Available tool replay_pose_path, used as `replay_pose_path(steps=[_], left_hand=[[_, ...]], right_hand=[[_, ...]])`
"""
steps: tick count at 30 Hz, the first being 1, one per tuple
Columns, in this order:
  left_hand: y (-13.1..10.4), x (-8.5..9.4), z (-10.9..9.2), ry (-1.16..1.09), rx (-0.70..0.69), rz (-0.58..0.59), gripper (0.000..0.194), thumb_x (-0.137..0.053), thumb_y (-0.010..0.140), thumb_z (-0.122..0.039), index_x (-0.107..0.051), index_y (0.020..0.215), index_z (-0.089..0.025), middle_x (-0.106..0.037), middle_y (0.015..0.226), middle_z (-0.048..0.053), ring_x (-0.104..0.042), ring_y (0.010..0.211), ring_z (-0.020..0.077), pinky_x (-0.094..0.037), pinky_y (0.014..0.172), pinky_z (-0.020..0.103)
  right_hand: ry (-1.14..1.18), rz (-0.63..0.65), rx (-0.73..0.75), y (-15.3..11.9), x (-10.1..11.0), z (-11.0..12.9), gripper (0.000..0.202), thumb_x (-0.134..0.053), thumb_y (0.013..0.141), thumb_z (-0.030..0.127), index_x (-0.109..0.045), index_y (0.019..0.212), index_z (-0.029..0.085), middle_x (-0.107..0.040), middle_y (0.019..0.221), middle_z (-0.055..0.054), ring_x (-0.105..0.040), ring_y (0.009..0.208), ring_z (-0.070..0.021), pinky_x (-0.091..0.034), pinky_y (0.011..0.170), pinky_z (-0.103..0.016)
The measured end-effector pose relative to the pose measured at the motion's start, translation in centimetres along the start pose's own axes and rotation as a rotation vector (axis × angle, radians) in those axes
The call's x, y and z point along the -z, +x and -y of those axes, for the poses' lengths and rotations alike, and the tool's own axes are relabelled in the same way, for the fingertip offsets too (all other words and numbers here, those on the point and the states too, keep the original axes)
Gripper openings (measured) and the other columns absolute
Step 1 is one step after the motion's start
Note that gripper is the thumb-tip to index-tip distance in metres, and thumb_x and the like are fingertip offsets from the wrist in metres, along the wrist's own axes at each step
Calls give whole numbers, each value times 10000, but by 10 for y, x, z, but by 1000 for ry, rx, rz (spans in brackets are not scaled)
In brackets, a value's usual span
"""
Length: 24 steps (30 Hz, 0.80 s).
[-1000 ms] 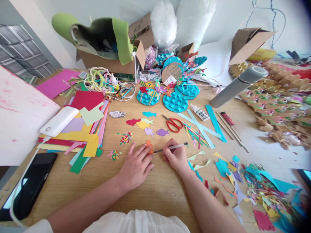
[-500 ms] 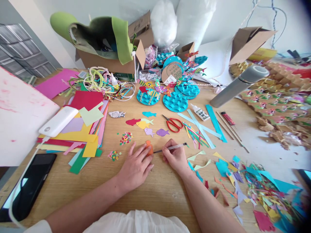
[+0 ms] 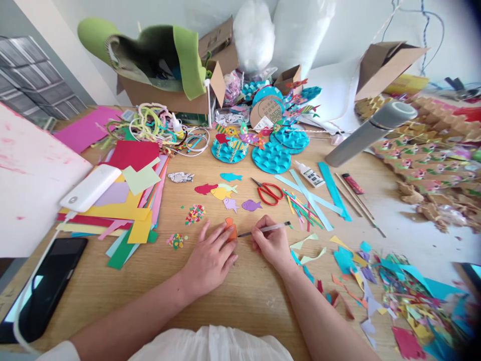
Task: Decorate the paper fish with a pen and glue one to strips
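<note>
An orange paper fish lies on the wooden table, partly covered by the fingers of my left hand, which rests flat with its fingers spread. My right hand pinches a slim pen; its dark tip is at the right edge of the orange fish. Beyond my hands lie other paper fish: a red one, a yellow one, a blue one and a purple one. Left of my left hand are two small piles of paper bits.
Red-handled scissors, a glue bottle and paper strips lie beyond my right hand. Coloured sheets and a phone are at the left. A grey flask and paper scraps are at the right.
</note>
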<state>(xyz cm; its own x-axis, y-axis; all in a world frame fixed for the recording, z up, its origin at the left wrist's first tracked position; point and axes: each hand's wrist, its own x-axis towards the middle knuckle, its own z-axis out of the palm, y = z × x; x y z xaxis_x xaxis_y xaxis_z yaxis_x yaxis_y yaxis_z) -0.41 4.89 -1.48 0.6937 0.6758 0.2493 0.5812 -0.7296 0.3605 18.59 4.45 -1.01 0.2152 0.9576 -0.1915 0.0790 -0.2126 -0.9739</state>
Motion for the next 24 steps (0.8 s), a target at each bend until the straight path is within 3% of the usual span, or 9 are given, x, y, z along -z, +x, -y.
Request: replay_pose_path(steps=[24], left_hand=[[-1, -2, 2, 1, -5, -1, 257, -485, 957, -316, -640, 1130, -207, -589, 1337, 82, -441, 1325, 242, -135, 1176, 547]], right_hand=[[-2, -13, 14, 0, -1, -3, 182, -604, 707, 278, -435, 651, 239, -470, 409, 86, -448, 308, -95, -339, 305, -183]])
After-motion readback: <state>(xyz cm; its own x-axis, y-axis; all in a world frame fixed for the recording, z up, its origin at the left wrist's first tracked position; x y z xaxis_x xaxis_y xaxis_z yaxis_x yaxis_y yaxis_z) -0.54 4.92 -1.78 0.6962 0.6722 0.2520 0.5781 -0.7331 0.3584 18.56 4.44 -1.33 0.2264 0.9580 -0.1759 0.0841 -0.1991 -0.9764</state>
